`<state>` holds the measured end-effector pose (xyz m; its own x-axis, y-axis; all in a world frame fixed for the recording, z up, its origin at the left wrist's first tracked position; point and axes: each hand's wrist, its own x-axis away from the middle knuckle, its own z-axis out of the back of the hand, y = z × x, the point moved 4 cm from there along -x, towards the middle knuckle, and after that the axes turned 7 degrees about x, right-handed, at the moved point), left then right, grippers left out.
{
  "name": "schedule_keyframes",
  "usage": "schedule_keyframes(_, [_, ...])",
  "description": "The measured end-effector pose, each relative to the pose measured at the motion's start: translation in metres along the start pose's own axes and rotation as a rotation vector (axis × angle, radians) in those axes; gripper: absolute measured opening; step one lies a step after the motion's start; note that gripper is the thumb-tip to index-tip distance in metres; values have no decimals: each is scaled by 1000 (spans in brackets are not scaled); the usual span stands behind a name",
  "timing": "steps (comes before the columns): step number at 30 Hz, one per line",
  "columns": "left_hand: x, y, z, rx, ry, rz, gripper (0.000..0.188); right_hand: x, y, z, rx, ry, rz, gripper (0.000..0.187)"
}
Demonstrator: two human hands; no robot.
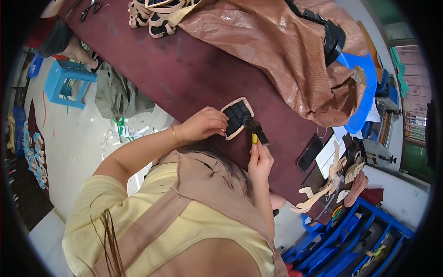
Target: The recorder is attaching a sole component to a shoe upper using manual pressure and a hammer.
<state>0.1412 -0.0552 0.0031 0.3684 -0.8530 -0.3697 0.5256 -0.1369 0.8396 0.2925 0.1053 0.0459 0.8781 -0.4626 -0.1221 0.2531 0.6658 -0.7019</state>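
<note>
On the dark red table lies a small four-sided black piece (235,115) with a grid of squares and a beige edging. My left hand (203,124) grips its near left edge, fingers bent and pressed together. In my right hand (260,161) is a hammer (254,137) with a yellow handle and a black head. The hammer head is over the piece's right edge; whether it touches the piece I cannot tell. My fingertips partly cover the piece's left side.
A large brown woven sheet (272,51) covers the far right of the table (184,69). Similar beige-edged pieces (161,18) are heaped at the far edge. A phone (310,153) and beige strips (323,184) lie to the right. A blue stool (69,78) and another person's leg (78,51) are at left.
</note>
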Motion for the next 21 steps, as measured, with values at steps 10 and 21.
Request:
schedule_keyframes(10, [-4,1,5,-44,29,22,18,6,-27,6,3,6,41,12])
schedule_keyframes(21, [-10,10,32,105,243,100,12,-6,31,17,14,61,-144,33])
